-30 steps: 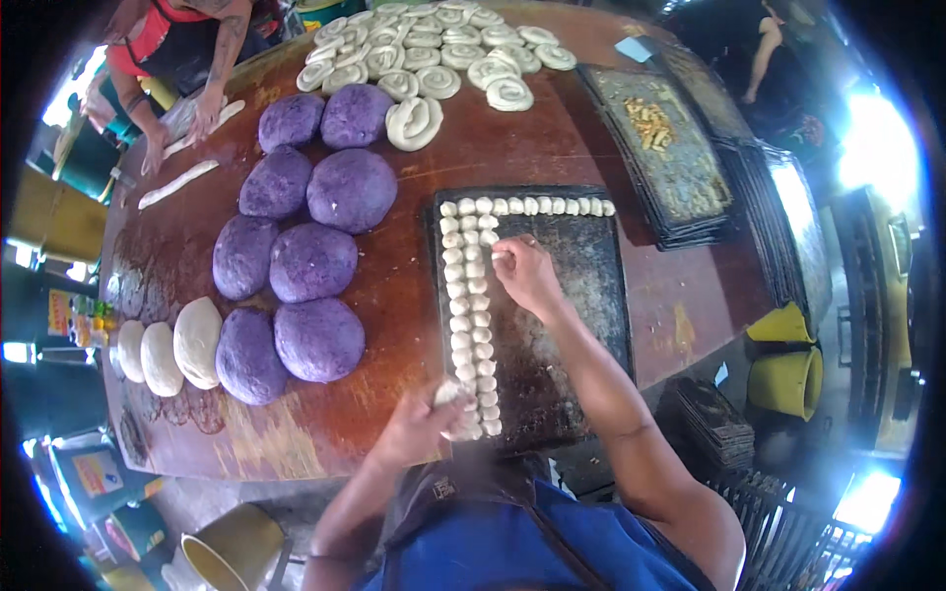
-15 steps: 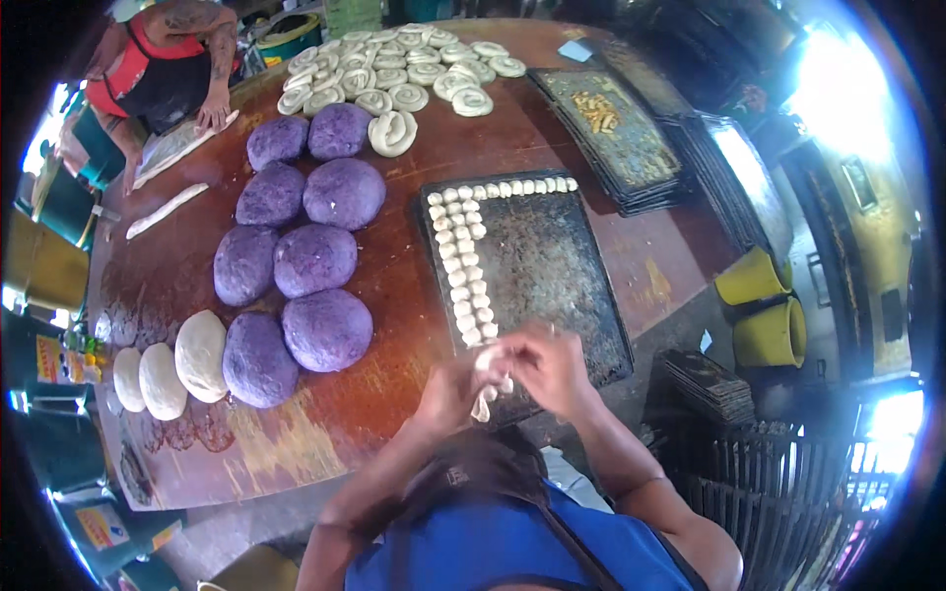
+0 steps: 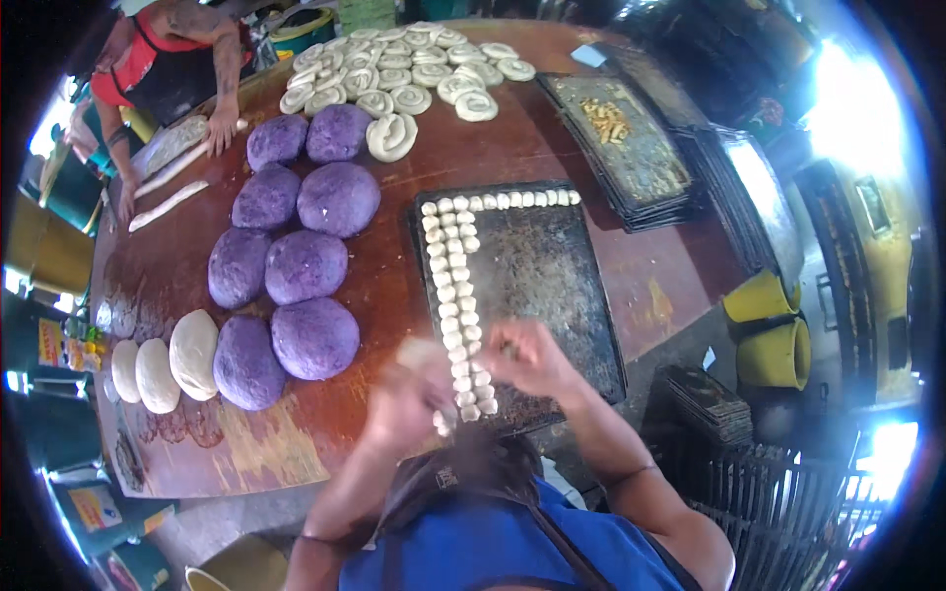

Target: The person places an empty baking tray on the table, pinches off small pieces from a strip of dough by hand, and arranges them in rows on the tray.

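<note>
A dark baking tray [image 3: 542,276] lies in front of me. Small white dough balls [image 3: 461,261] stand on it in rows along its left side and far edge. My left hand [image 3: 406,399], blurred by motion, is closed around a piece of white dough [image 3: 445,424] at the tray's near left corner; dough shows above and below the fist. Over the tray, my right hand [image 3: 532,362] has its fingers curled with the tips at the dough balls. Whatever those fingertips hold is too blurred to make out.
Large purple dough mounds [image 3: 315,338] and white dough lumps [image 3: 194,355] sit to the left. Coiled white dough [image 3: 412,98] covers the far end. Stacked trays [image 3: 631,148] stand far right, yellow buckets [image 3: 774,355] beyond the table edge. A co-worker [image 3: 187,69] handles dough strips [image 3: 168,207] at far left.
My hands were together over the tray's near end; now they are apart, the left moved left with the dough, the right staying over the tray. The co-worker's hand shifted along the dough strip.
</note>
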`<state>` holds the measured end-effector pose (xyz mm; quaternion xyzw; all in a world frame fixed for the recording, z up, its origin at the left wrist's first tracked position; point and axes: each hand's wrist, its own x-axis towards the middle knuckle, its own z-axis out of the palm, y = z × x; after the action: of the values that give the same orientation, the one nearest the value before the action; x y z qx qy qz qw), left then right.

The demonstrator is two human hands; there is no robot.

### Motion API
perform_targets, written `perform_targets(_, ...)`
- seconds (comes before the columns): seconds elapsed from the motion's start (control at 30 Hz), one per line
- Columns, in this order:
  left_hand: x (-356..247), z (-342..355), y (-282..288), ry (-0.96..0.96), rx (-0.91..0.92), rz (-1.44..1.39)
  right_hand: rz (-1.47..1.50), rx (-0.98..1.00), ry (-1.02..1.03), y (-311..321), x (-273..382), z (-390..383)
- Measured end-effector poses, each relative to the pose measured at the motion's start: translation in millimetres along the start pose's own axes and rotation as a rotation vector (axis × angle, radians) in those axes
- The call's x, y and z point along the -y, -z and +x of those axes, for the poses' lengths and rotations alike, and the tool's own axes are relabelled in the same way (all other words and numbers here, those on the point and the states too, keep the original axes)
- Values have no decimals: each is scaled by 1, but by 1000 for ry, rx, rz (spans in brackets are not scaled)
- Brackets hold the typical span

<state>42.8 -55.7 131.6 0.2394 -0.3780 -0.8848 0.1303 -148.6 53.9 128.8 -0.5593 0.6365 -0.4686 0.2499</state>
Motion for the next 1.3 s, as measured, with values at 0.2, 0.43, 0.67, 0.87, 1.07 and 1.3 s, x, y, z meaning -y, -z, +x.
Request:
perform_targets(0.2, 35, -1, -23, 96, -249, 197, -272, -67, -421, -5, -111, 86)
perform_targets(0.43, 47, 30, 42, -245, -552, 261, -263, -99, -374, -5, -56, 70)
perform_targets(0.67, 48, -10, 16, -134, 200, 687, -228, 75, 109, -27, 64, -51)
perform_targets(0.87, 35, -13, -23, 55, 69, 160, -332, -370, 44, -54, 78, -57)
perform_targets(1.07, 33, -6, -26, -140, 227, 405, -391, -183, -51, -28, 69, -19)
perform_targets(1.3, 9, 12, 19, -423, -139, -229, -152, -62, -606, 9, -20, 45)
